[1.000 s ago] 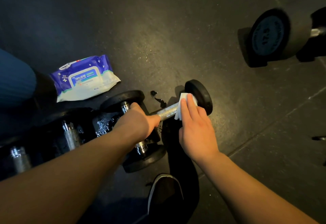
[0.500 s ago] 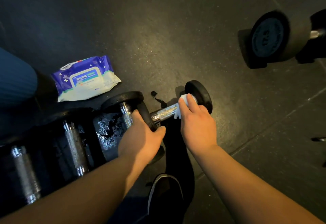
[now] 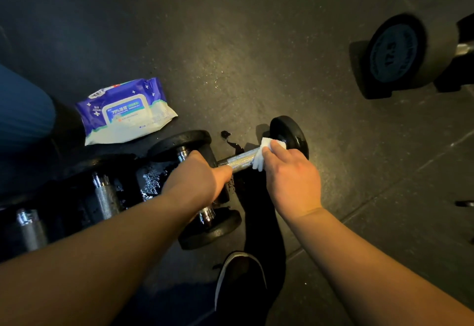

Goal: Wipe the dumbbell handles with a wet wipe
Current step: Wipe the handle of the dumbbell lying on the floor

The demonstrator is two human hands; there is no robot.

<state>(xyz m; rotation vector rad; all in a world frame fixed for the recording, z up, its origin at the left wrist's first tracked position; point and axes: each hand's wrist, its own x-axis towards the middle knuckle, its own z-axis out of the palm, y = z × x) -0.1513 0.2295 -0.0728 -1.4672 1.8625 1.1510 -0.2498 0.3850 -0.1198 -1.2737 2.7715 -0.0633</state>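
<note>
A small black dumbbell lies on the dark floor, its chrome handle bare in the middle and its right plate upright. My right hand presses a white wet wipe around the handle's right end, against that plate. My left hand is closed over the dumbbell's left end, thumb lying along the handle. That left end is hidden under my hand.
Another dumbbell lies just below my left hand, and two more handles sit further left on a wet patch. The wipes pack lies at upper left. A large dumbbell stands at upper right. My shoe is below.
My left hand dipped toward me half a second ago and is back up on the dumbbell's left end. My right hand and the wipe stay at the handle's right end.
</note>
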